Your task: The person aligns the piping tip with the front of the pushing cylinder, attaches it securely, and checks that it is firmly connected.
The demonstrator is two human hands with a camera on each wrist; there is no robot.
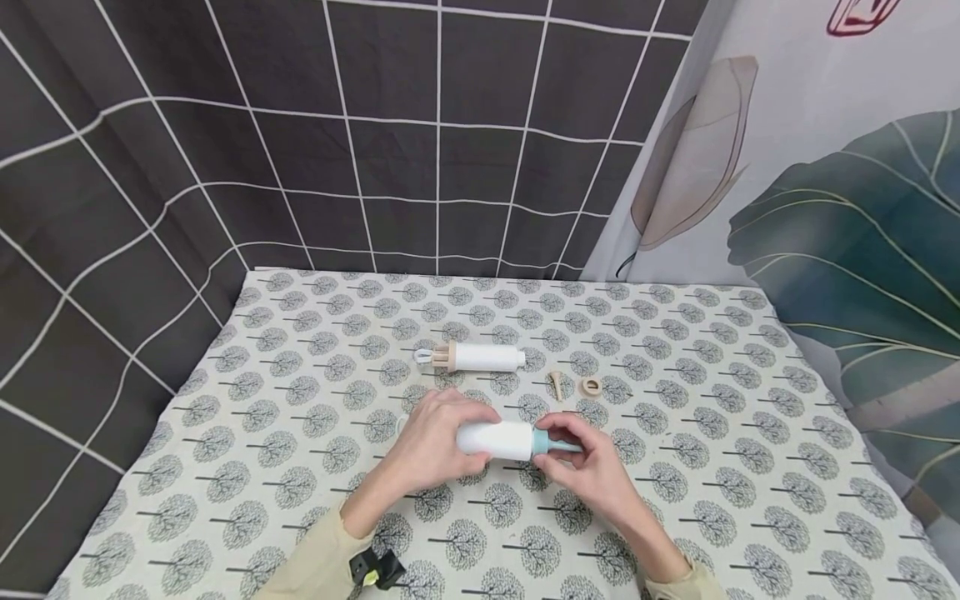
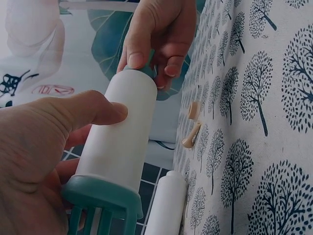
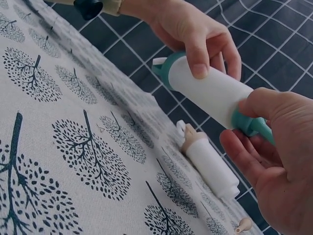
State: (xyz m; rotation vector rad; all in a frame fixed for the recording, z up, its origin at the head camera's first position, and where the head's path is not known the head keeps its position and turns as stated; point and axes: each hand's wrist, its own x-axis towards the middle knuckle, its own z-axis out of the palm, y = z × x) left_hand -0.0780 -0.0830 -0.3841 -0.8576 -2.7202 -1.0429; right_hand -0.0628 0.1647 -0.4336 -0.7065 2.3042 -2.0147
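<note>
A white-barrelled syringe-like tube (image 1: 502,440) lies sideways between both hands, above the table. My left hand (image 1: 435,437) grips its barrel, with the thumb along one side in the left wrist view. My right hand (image 1: 588,462) pinches the teal collar (image 3: 240,121) at the other end, where a slim teal nozzle (image 1: 564,447) sticks out. The barrel's near end carries a slotted teal piece (image 2: 102,196), mostly covered by my left hand in the head view. Behind lies a similar white tube (image 1: 486,357) with a beige slotted end (image 1: 444,356).
Right of the second tube lie a beige cone-shaped nozzle (image 1: 556,385) and a beige ring cap (image 1: 591,387). A tree-print cloth (image 1: 300,454) covers the table. Dark checked curtain (image 1: 390,158) stands behind; a leaf-patterned curtain (image 1: 810,208) hangs at the right.
</note>
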